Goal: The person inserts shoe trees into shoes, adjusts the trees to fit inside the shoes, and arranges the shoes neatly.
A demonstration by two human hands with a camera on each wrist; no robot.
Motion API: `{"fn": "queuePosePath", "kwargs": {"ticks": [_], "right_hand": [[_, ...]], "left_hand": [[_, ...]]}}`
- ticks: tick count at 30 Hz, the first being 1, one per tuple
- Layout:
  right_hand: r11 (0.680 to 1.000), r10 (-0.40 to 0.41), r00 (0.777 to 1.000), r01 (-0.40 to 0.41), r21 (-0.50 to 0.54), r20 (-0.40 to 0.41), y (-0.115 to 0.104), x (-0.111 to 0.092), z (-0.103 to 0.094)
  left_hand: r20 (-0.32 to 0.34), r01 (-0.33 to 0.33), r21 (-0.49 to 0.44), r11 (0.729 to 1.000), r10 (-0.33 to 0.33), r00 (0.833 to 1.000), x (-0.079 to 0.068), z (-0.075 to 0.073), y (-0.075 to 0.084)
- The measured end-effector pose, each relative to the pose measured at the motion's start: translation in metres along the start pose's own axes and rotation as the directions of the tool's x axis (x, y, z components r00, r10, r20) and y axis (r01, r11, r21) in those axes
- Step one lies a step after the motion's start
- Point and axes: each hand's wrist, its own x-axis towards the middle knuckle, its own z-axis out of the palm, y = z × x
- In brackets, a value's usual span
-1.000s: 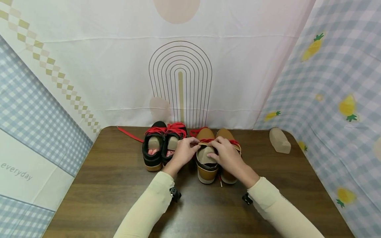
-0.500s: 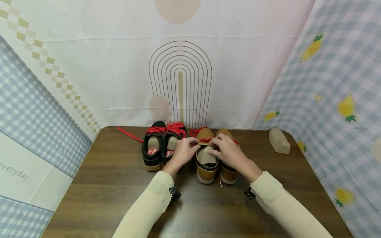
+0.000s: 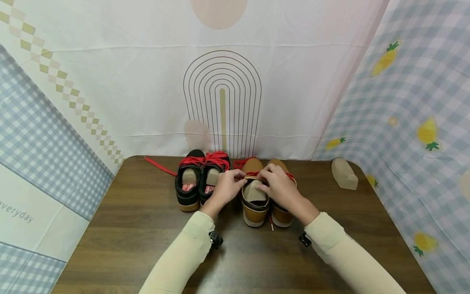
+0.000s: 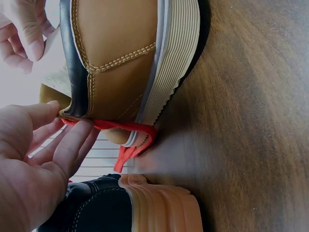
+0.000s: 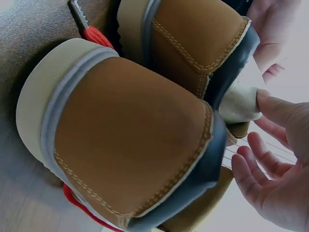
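Two tan shoes with red laces stand side by side, the left tan shoe [image 3: 254, 214] and the right tan shoe [image 3: 280, 216]. Inside the left one sits a beige moulded shoe insert [image 3: 255, 192]. My left hand [image 3: 227, 187] pinches the front edge of that shoe's opening between thumb and fingers, by the red lace [image 4: 116, 124]. Over the right tan shoe hovers my right hand [image 3: 280, 185]; its thumb [image 5: 275, 107] touches the insert's upper end, while its other fingers are loosely bent around nothing.
Left of the tan shoes stand two black shoes [image 3: 188, 196] with red laces and similar inserts. One red lace end [image 3: 159, 165] trails toward the back left. A loose beige insert [image 3: 344, 174] lies near the table's back right corner. Patterned cloth [image 3: 293, 81] hangs behind.
My right hand draws back slightly to the right from the insert, then returns, its thumb now closer to the shoe's front. The left hand keeps its place on the shoe's edge.
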Motion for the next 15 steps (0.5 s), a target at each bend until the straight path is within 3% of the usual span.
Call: {"fn": "queuePosePath", "kwargs": {"ticks": [7, 15], "right_hand": [[0.994, -0.092, 0.995, 0.09, -0.062, -0.029, -0.001, -0.004, 0.012], [0.989, -0.109, 0.991, 0.101, -0.105, -0.078, -0.002, -0.003, 0.016]], "left_hand": [[0.008, 0.008, 0.002, 1.0, -0.008, 1.0, 0.0, 0.0, -0.001], [0.009, 0.004, -0.002, 1.0, -0.004, 1.0, 0.001, -0.001, -0.001]]}}
